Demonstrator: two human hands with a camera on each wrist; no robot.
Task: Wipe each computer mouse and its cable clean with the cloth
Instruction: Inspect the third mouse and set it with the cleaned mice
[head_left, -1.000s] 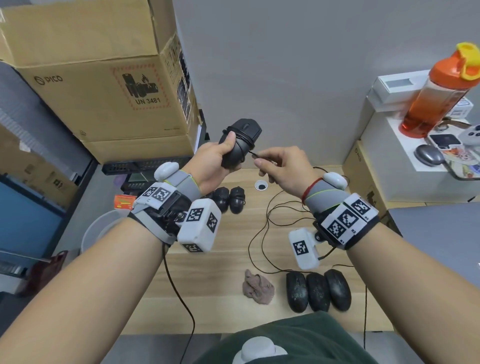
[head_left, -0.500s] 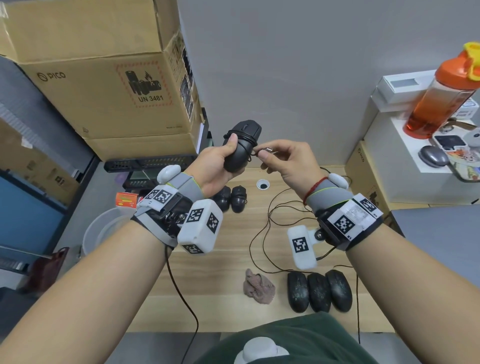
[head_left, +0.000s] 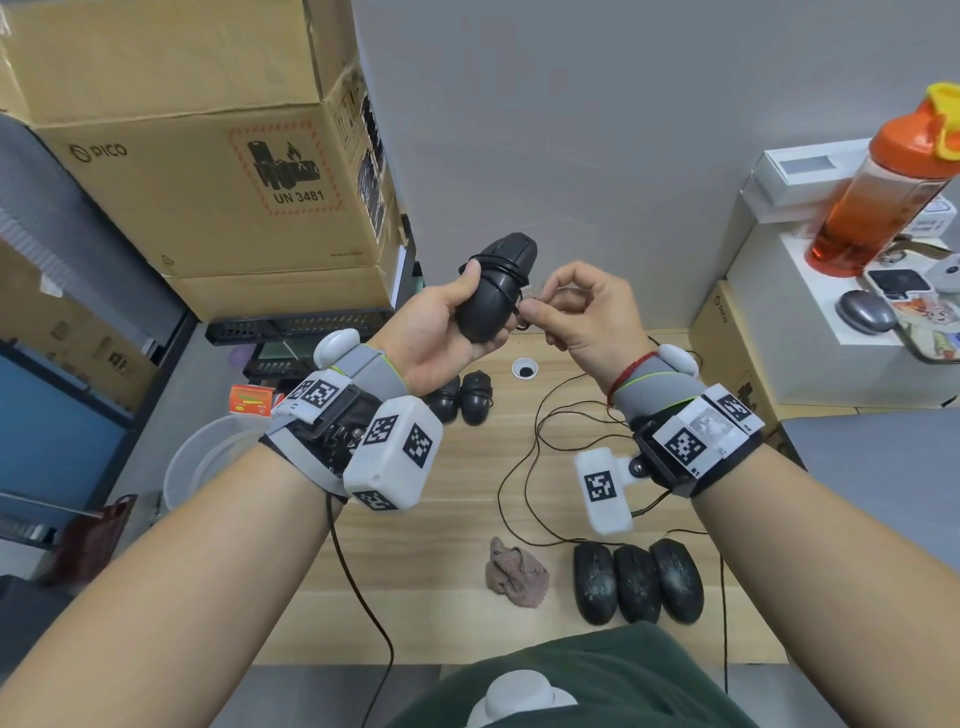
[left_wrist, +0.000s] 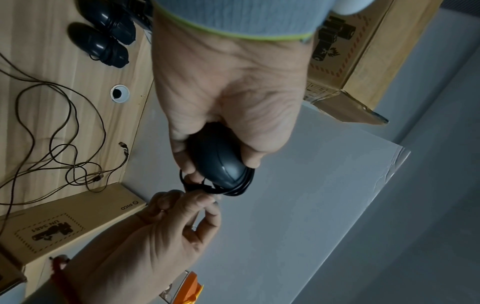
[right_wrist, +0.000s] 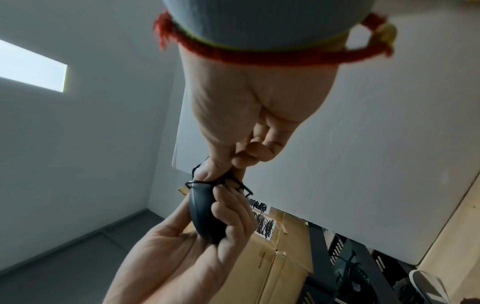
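My left hand (head_left: 441, 332) grips a black mouse (head_left: 493, 291) held up above the desk, its cable (left_wrist: 241, 187) wound around its body. My right hand (head_left: 576, 312) pinches the cable's end right against the mouse's side, thumb and forefinger together (right_wrist: 221, 174). A crumpled brownish cloth (head_left: 514, 571) lies on the wooden desk (head_left: 441, 571) near the front edge, untouched. Three black mice (head_left: 636, 579) lie side by side to its right, loose cables (head_left: 540, 457) trailing behind them. Two more black mice (head_left: 465, 397) with wound cables sit further back under my left wrist.
Stacked cardboard boxes (head_left: 208, 156) stand at the back left. A white shelf (head_left: 810, 322) on the right carries an orange bottle (head_left: 883, 192) and a grey mouse (head_left: 865, 312). A cable hole (head_left: 524, 370) is in the desk. A white bin (head_left: 208, 462) stands on the floor at left.
My right hand has moved left, bringing the cable's end from a short gap away up against the mouse. The left hand has kept hold of the mouse and stayed in place.
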